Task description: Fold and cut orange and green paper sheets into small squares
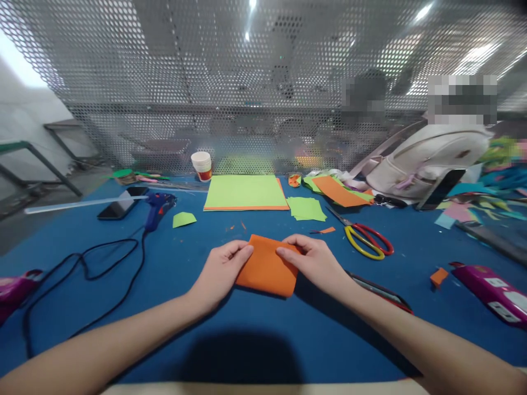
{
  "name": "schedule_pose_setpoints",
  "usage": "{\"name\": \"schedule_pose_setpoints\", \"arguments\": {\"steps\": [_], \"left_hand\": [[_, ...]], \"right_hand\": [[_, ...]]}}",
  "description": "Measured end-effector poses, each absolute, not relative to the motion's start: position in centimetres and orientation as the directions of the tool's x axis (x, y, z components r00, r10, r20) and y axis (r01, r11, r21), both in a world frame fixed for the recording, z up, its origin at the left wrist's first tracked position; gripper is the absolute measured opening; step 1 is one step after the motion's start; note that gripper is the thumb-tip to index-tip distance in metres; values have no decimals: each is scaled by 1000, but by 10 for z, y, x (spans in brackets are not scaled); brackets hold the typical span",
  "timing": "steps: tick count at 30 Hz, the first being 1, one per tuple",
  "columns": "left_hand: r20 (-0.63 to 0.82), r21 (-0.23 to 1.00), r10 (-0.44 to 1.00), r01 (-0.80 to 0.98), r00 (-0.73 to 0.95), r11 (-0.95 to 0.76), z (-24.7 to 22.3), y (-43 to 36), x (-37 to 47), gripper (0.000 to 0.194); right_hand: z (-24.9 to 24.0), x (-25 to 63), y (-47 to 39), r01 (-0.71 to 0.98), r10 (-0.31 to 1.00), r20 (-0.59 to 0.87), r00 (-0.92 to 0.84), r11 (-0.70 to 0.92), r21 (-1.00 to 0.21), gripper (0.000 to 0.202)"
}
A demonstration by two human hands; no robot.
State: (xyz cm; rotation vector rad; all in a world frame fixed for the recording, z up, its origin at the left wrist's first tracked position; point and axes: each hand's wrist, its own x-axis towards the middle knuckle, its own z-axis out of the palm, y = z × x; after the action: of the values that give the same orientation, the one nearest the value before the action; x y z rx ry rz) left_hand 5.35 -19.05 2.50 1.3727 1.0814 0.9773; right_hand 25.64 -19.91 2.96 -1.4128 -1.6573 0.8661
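Here, orange paper (267,267): it lies flat on the blue table (247,323), in the middle, close to the person; its left and right upper parts are covered by the hands.
Left hand (221,270): on the left edge of the orange paper, fingers bent and pinching this edge; the thumb is under the other fingers and hard to see.
Right hand (315,259): on the upper right corner of the orange paper, fingers curled and gripping it; if the paper is folded there I cannot tell.
Scissors (368,238): to the right of the orange paper, a bit farther, red and yellow handles, blades pointing away.
Green sheets (245,191): behind the orange paper, a flat stack with an orange sheet under it, only its border visible.
Glue gun (157,207): to the far left of the orange paper, blue; its black cable (88,263) runs toward the table's left edge.
Paper cup (201,165): behind the orange paper, near the metal mesh wall (230,82).
Pink object (492,287): at the right of the orange paper, cut by the frame edge, unclear what it is.
White bag (428,159): far right behind the orange paper, partly hidden by a phone (440,189).
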Motion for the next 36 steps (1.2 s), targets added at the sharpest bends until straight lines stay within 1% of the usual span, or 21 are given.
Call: {"name": "schedule_pose_setpoints", "arguments": {"steps": [4, 9, 13, 18, 23, 27, 32, 36], "left_hand": [[-32, 998, 975, -37, 220, 42, 20, -191, 53, 35], [-66, 997, 982, -27, 177, 71, 13, -193, 51, 39], [-106, 991, 984, -62, 144, 116, 6, -196, 51, 39], [-132, 983, 977, -107, 169, 151, 3, -201, 54, 40], [-135, 984, 975, -90, 176, 153, 1, -202, 55, 39], [-129, 985, 973, -87, 189, 148, -3, -202, 54, 37], [-142, 969, 962, -165, 233, 183, -3, -201, 54, 31], [-116, 981, 975, -132, 189, 142, 1, -201, 54, 32]], "right_hand": [[27, 252, -200, 461, 984, 173, -52, 177, -870, 25], [22, 251, -205, 384, 993, 111, -33, 115, -916, 27], [16, 257, -210, 318, 998, 59, -33, 67, -946, 27], [10, 261, -214, 282, 998, 61, 30, 51, -958, 29], [8, 261, -213, 254, 998, 53, 41, 41, -966, 31], [8, 261, -212, 256, 998, 60, 35, 49, -965, 29], [9, 262, -212, 278, 997, 66, 28, 55, -959, 28], [11, 262, -213, 312, 996, 76, 39, 60, -948, 27]]}}
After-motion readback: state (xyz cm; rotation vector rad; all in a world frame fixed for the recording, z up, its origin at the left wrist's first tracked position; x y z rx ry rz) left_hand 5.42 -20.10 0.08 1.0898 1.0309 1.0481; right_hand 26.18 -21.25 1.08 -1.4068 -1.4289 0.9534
